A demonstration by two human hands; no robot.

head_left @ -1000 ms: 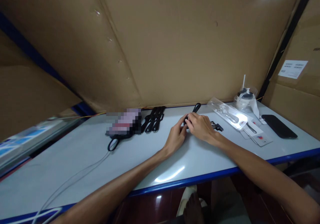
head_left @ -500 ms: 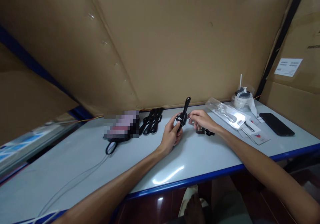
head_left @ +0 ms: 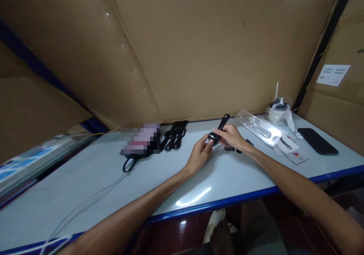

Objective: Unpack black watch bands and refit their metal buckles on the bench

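Observation:
My left hand (head_left: pixel 199 153) is closed on the lower part of a black two-handled tool, which looks like a spokeshave (head_left: pixel 224 121). It is tilted, one rounded handle pointing up and to the right, and a pale, shiny shape shows in its wider middle. My right hand (head_left: pixel 229 135) pinches the same tool from the right, its thumb lying across the middle. Whether its fingers also hold a small part, I cannot tell. On the table below my right wrist lie small dark pieces (head_left: pixel 248 144), partly hidden.
Several similar black tools (head_left: pixel 176 143) lie at the back of the table. Left of them is a dark case (head_left: pixel 129 164) with a loop, partly pixelated. To the right are clear plastic packaging (head_left: pixel 250 124), cards (head_left: pixel 297 156), a lidded cup (head_left: pixel 277 112) and a black phone (head_left: pixel 317 141). Cardboard walls stand behind.
My right hand has moved left onto the tool, having been just to the right of it. The tool has tilted further to the right. The view has shifted slightly.

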